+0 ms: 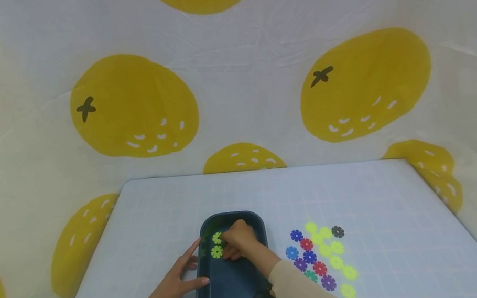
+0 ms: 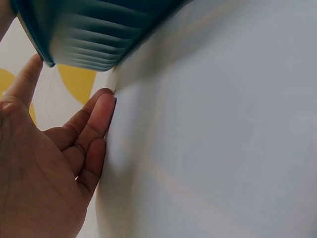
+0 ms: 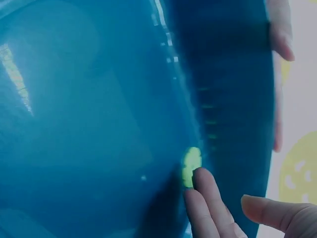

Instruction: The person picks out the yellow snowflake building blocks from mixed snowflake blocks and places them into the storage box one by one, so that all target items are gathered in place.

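Observation:
A dark blue rectangular tray [image 1: 241, 297] lies on the table, with two yellow-green snowflake discs [image 1: 217, 252] near its far left side. My right hand [image 1: 241, 238] reaches down into the tray beside them. In the right wrist view, two straight fingertips [image 3: 205, 183] touch or nearly touch a yellow-green disc [image 3: 190, 166] by the tray wall, with the thumb apart from them. At the tray's left side, my left hand [image 1: 177, 283] rests with index finger and thumb extended against the rim. Its other fingers lie loosely bent below the rim in the left wrist view.
Right of the tray, a loose group of snowflake discs in yellow-green [image 1: 336, 261], red [image 1: 319, 268], blue [image 1: 296, 235], purple [image 1: 328, 283], green and black [image 1: 337, 231] lies on the white table [image 1: 404, 247]. A fruit-patterned cloth [image 1: 247, 89] hangs behind and around the table.

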`<state>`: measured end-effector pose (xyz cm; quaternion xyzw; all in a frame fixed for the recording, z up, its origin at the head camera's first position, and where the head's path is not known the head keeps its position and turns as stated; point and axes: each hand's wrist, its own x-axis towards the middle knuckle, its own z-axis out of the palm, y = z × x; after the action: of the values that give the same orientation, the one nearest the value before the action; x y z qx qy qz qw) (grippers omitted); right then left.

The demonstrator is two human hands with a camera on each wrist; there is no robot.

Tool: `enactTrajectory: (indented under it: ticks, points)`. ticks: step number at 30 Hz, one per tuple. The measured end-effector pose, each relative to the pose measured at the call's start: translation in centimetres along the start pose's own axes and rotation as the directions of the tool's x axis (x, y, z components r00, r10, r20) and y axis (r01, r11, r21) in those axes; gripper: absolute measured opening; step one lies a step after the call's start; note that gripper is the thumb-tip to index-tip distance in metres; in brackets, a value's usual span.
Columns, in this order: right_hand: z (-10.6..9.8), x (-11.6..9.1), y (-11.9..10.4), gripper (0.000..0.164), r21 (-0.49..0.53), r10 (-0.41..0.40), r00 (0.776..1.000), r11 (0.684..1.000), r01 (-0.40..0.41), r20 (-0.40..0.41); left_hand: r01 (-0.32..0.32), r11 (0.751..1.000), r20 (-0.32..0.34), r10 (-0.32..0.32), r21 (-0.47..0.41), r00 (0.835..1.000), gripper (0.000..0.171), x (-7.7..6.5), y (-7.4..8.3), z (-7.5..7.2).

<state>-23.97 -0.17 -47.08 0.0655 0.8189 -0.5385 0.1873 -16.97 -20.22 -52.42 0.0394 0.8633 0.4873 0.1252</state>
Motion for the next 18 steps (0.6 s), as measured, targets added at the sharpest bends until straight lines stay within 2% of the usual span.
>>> enactTrajectory:
  ticks: [5,11,18]
  points:
    - [-0.5,-0.3,-0.9,0.018,0.029,0.006,1.000,1.000,-0.007,0.015,-0.002,1.000,0.010,0.002,-0.006,1.000,0.091,0.0,-0.1,-0.1]
    - [-2.0,-1.3,-2.5,0.023,0.096,-0.040,0.997,0.995,0.033,0.065,0.016,1.000,0.000,-0.016,0.002,1.000,0.092,0.3,-0.3,0.1]
    - [-4.4,-1.8,-3.2,0.030,0.224,-0.055,0.990,0.974,0.025,0.128,-0.019,1.000,0.004,0.019,0.017,1.000,0.091,0.3,-0.3,0.1]
